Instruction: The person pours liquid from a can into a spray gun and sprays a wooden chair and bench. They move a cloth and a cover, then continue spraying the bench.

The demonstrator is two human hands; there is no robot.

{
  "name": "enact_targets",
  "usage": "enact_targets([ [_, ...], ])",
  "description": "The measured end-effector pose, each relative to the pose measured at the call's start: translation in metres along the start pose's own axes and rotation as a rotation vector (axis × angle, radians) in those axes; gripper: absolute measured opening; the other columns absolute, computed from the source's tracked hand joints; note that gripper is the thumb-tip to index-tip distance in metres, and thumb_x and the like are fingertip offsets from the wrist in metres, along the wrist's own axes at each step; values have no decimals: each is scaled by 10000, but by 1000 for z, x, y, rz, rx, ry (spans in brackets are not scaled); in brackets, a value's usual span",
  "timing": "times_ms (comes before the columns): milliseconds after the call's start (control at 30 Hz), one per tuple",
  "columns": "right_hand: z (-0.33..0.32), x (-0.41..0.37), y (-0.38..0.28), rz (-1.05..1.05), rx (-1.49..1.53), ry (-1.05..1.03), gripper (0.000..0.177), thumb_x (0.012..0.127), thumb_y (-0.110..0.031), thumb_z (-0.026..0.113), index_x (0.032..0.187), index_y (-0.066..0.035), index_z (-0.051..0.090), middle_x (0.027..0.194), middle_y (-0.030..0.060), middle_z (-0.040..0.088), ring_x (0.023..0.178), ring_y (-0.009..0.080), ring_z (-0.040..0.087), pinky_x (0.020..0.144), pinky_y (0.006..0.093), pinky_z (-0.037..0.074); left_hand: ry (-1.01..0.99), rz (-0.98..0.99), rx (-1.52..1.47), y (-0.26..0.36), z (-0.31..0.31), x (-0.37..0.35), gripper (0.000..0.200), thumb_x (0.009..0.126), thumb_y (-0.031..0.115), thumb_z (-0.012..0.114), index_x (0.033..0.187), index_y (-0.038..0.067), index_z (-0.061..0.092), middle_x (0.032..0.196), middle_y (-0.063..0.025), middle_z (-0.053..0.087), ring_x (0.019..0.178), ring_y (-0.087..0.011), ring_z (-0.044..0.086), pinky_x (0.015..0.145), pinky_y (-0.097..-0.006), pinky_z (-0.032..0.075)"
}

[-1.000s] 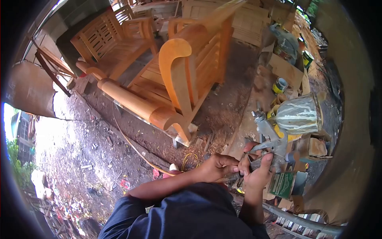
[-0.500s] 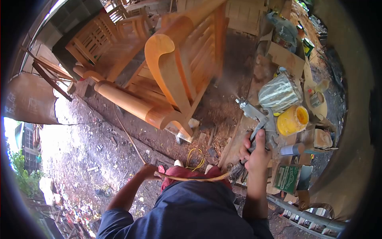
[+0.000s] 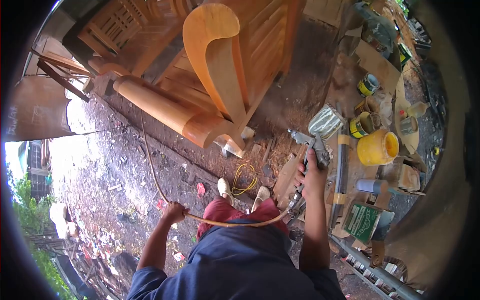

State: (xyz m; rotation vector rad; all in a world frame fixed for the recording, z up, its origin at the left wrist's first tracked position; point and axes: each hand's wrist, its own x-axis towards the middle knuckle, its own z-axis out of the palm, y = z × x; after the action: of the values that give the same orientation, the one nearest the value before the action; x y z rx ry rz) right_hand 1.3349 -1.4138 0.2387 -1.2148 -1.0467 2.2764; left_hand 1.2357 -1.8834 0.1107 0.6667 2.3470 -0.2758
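My right hand (image 3: 313,177) is wrapped round the handle of a spray gun (image 3: 316,143), its nozzle pointing up and left. A silver, streaked cup (image 3: 326,121) sits at the gun's far side. A thin tan air hose (image 3: 235,223) runs from the gun's handle across my lap. My left hand (image 3: 173,212) is closed round this hose, which carries on up towards the furniture. Ahead stands a varnished wooden bench (image 3: 212,65) with a curled, scroll-shaped armrest, apart from the nozzle. Faint mist hangs near the nozzle.
On the right, a board holds a yellow tub (image 3: 377,148), several paint cans (image 3: 361,125), a spray can (image 3: 371,186) and a green box (image 3: 361,221). A yellow cord (image 3: 243,181) lies by my feet. Another slatted wooden seat (image 3: 117,32) stands at the back left.
The spray gun has moved slightly left, and its cup appears further from the yellow tub. The spray mist looks fainter. My left hand has shifted left with the hose; the view has tilted.
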Motion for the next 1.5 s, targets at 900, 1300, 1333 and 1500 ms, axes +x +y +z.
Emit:
enact_targets([
  [900, 0, 103, -46, -508, -761, 3, 310, 894, -302, 628, 912, 7, 646, 610, -3, 543, 550, 85, 482, 521, 277, 400, 60, 280, 56, 116, -59, 59, 357, 864, 396, 530, 709, 123, 699, 709, -123, 666, 723, -305, 669, 669, -432, 516],
  [1300, -28, 86, -21, -401, -898, -132, 260, 889, -255, 634, 896, 4, 658, 600, -2, 561, 537, 68, 490, 494, 273, 399, 36, 332, 78, 119, -82, 53, 222, 814, 317, 573, 740, 161, 714, 717, -111, 667, 732, -295, 663, 682, -405, 512],
  [1333, -39, 79, -10, -413, -871, -192, 252, 892, -249, 628, 895, 1, 661, 602, -3, 569, 536, 66, 500, 492, 271, 405, 12, 335, 118, 121, -86, 51, 196, 809, 309, 575, 757, 190, 722, 723, -104, 670, 734, -283, 666, 688, -396, 513],
  [1500, -63, 40, 14, -178, -745, -385, 243, 917, -249, 594, 801, -37, 609, 580, -28, 547, 479, 48, 488, 439, 245, 373, -71, 362, 162, 119, -77, 45, 145, 760, 284, 610, 760, 202, 730, 717, -98, 670, 735, -283, 668, 706, -392, 511],
])
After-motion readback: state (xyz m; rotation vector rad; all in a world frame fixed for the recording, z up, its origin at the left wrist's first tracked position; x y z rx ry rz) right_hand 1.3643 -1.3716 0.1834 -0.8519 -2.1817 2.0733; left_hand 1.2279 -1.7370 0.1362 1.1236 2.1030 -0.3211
